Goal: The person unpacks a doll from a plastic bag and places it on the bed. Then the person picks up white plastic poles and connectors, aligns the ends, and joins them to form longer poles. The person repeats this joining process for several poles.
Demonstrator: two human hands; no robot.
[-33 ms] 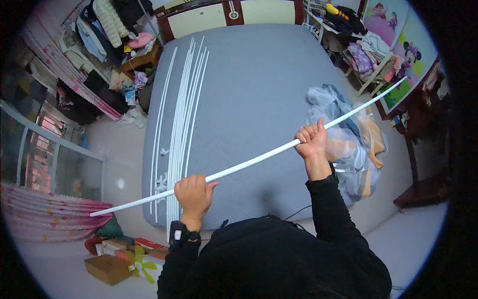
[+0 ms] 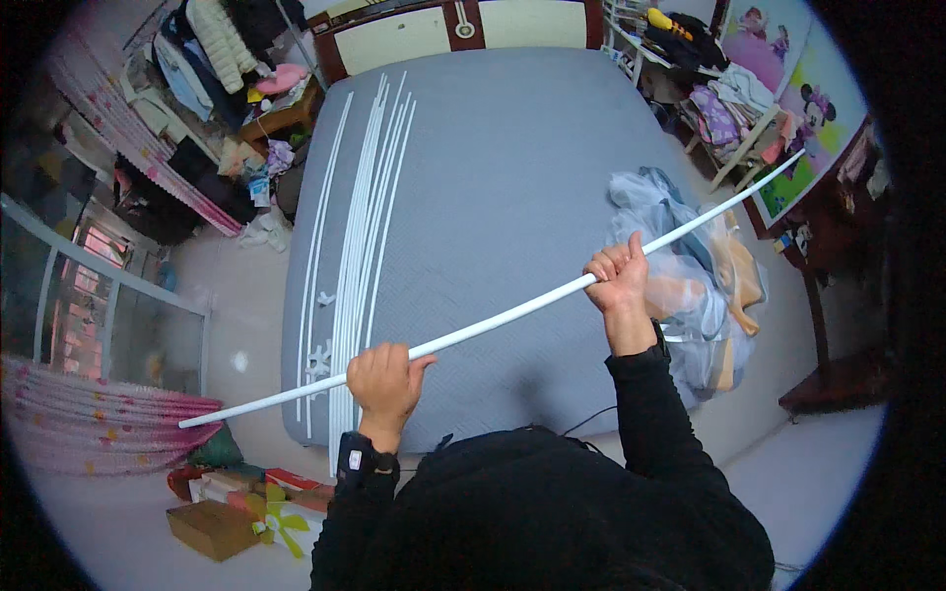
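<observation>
Both my hands hold one long white pole (image 2: 512, 313) above the bed, tilted so its right end is higher in the view. My left hand (image 2: 382, 386) is wrapped round it left of the middle. Farther along, my right hand (image 2: 619, 280) grips it with the thumb pointing up. Under the pole's left part, several thin white rods (image 2: 367, 217) lie lengthwise on the grey mattress (image 2: 512, 167). Among them are small white plastic connectors (image 2: 320, 360). A heap of sheer grey and tan fabric (image 2: 680, 286) rests at the mattress's right edge, partly behind the pole.
The pole's left end reaches a pink curtain (image 2: 108, 419); its right end comes near a colourful cartoon panel (image 2: 793, 148). A cardboard box (image 2: 212, 532) and a yellow-green bladed object (image 2: 281, 522) are at lower left. Clothes racks (image 2: 177, 89) and a loaded chair (image 2: 729, 123) flank the bed.
</observation>
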